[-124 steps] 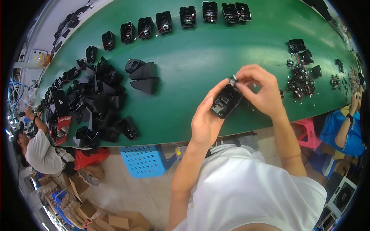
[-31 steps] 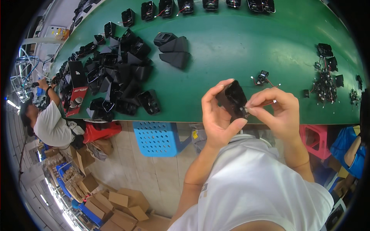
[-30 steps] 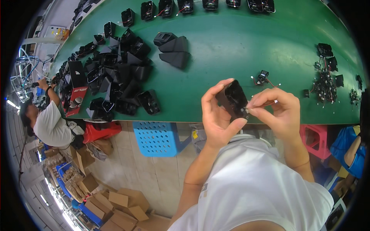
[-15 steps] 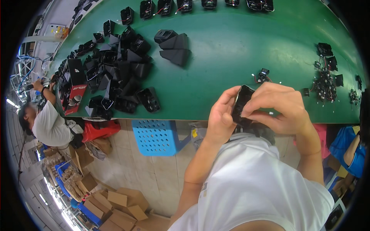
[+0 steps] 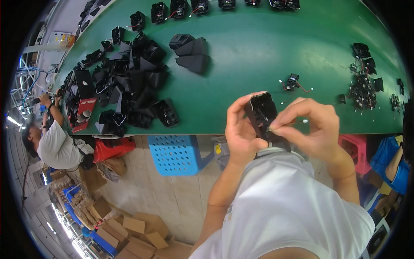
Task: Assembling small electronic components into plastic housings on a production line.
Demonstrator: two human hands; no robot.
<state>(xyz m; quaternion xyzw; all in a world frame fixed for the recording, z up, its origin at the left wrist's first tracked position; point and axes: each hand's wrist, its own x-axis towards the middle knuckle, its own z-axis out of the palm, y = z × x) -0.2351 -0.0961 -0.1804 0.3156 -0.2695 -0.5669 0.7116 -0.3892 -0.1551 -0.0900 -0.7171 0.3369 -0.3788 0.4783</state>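
My left hand (image 5: 239,134) is wrapped round a black plastic housing (image 5: 264,108), its open hollow side showing. At the housing's lower end, the thumb and forefinger of my right hand (image 5: 317,125) are pinched together. A short thin wire with a white plug (image 5: 305,121) sticks out beside those fingers; the small part they pinch is mostly covered. Just beyond my hands, a small black module (image 5: 292,81) with red and black wires lies on the green table (image 5: 246,56).
Many black housings (image 5: 146,77) are heaped at left beside a red-and-black box (image 5: 84,101). Wired modules (image 5: 363,90) are piled at right. A row of housings (image 5: 199,6) lines the back. A blue stool (image 5: 174,153) stands below the table edge; another person (image 5: 60,149) works at far left.
The housing has tilted, showing more of its inside, and moved slightly left with my left hand. My right fingers have drawn back a little, and the wire with its white plug now shows.
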